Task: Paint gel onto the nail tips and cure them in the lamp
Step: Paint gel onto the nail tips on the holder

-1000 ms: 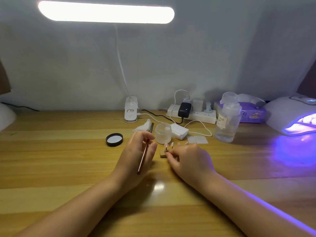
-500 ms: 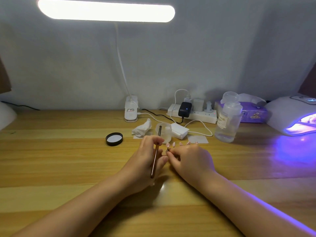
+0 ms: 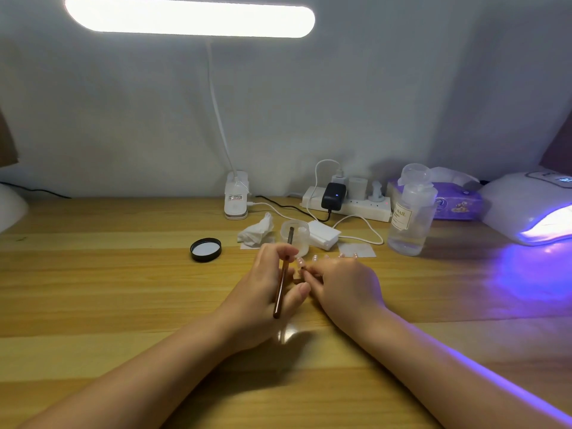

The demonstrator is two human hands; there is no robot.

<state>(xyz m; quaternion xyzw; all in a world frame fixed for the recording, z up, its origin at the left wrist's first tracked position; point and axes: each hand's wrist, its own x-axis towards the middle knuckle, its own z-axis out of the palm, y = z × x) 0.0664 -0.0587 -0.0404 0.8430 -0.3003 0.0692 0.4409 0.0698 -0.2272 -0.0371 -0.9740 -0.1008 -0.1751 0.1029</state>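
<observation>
Since 1.0 s ago, left hand [image 3: 263, 292] has shifted right and closed up against right hand [image 3: 340, 286]; brush [image 3: 282, 283] now stands steeper, its upper end lying over the frosted jar [image 3: 298, 239] in this view where before it lay left of the jar. Right hand position essentially unchanged.

Wooden desk [image 3: 108, 289]: light planks, purple glow on its right side. Desk lamp [image 3: 188, 18] lit overhead, its clip base [image 3: 236, 196] at the back edge. Curing lamp [image 3: 532, 209], white dome, at far right, interior lit violet; well apart from the hands. Power strip [image 3: 349, 205] against the wall with adapters plugged in. Purple tissue pack [image 3: 458, 202] behind the clear pump bottle [image 3: 411, 218]. Small white box [image 3: 323, 236] just right of the jar. Crumpled tissue [image 3: 257, 232] just left of the jar. Black jar lid [image 3: 205, 249] lies alone, left of the hands.

Left hand: fingers curled round the brush shaft, thumb and forefinger pinching near its upper part; butt end projects below the palm. Right hand: back toward camera, thumb and forefinger pinched on a small item at the strip of nail tips [image 3: 315, 258]; what exactly is pinched is too small to tell. Nail tips sit in a row on the desk just beyond the right hand's knuckles, in front of the jar.
</observation>
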